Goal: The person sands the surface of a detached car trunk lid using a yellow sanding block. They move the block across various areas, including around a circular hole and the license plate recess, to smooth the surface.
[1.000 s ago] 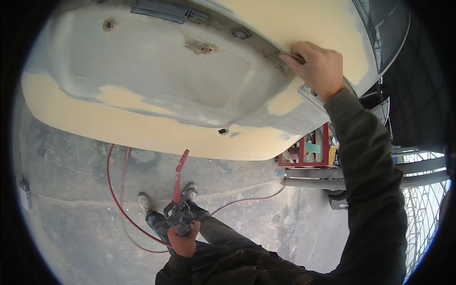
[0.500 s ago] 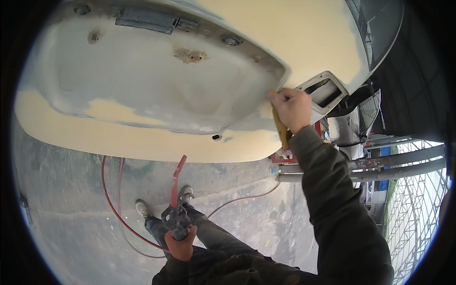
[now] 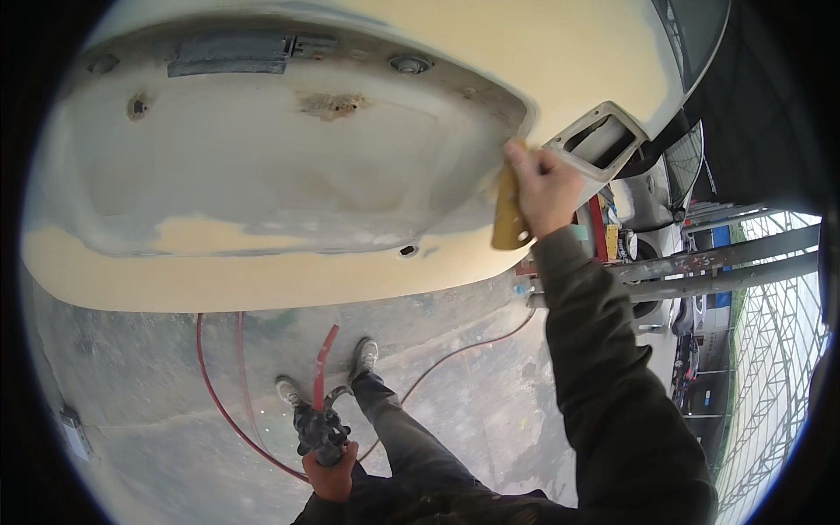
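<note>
My right hand pinches a yellow-brown abrasive sheet with holes in it against the primed car tailgate, at the right end of its grey recess, just left of a rectangular opening. The panel shows cream and grey patches, small holes, rusty spots and a dark plastic fitting along the top of the recess. Low in the picture, my left hand is closed round a black hand tool with a bent red tube sticking up from it, below the panel's lower edge.
Red hoses lie looped on the concrete floor around my shoes. A red trolley with items and thick grey pipes are at the right, with parts of other vehicles and a white lattice structure beyond.
My right hand has moved down and leftward along the panel, and more of the abrasive sheet now shows. My left hand still grips the tool. The view has shifted slightly.
</note>
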Available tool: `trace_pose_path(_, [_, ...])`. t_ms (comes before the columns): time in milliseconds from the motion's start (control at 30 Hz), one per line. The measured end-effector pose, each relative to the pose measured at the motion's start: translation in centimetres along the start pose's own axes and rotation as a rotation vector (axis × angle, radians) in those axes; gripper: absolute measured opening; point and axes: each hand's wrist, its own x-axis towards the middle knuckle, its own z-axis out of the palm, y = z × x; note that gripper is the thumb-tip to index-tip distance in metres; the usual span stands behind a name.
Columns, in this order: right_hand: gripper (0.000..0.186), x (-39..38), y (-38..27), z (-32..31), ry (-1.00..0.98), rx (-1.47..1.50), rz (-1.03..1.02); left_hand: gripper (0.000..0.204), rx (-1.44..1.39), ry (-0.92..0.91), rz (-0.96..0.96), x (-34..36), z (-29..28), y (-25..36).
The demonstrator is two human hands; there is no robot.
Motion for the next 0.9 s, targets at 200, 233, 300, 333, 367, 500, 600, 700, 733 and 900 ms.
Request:
trace_pose_path(200, [0.043,1.8,-3.5,-1.7,-0.036,0.055,-0.043,0.014,0.133,-0.049,0.071,-0.1,-1.9,0.3])
trace_pose_path(233, [0.041,2.1,-3.7,-1.9,-0.054,0.068,0.048,0.013,0.115,-0.063,0.077,0.1,-1.8,0.6])
trace_pose_path(300, [0.04,-1.4,1.1,1.1,-0.028,-0.054,-0.087,0.016,0.112,-0.077,0.082,0.3,-1.0,1.4])
trace_pose_path(333, [0.04,-3.0,0.8,2.1,-0.022,-0.112,-0.16,0.019,0.106,-0.076,0.083,0.4,-0.8,1.6])
trace_pose_path(367, [0.041,-3.6,0.5,2.2,-0.074,-0.145,-0.166,0.019,0.132,-0.101,0.083,0.8,-1.3,0.8])
trace_pose_path(500, [0.047,1.1,-2.4,-0.6,-0.07,0.089,-0.022,0.019,0.143,-0.073,0.159,1.5,-0.9,1.4])
trace_pose_path(600, [0.048,-4.8,2.2,3.2,-0.131,0.018,-0.074,0.02,0.125,-0.096,0.178,2.5,0.8,2.4])
trace_pose_path(700, [0.046,-11.3,3.6,3.8,-0.6,0.279,0.305,0.013,-0.053,-0.123,0.239,4.0,3.3,4.0])
trace_pose_path(733, [0.043,-12.8,1.8,3.1,-0.798,0.404,0.427,0.016,0.003,-0.123,0.242,4.8,3.8,4.1])
trace_pose_path(900, [0.032,-25.2,3.2,3.9,-1.429,1.256,1.033,0.041,0.151,-0.324,0.027,6.7,8.3,6.9])
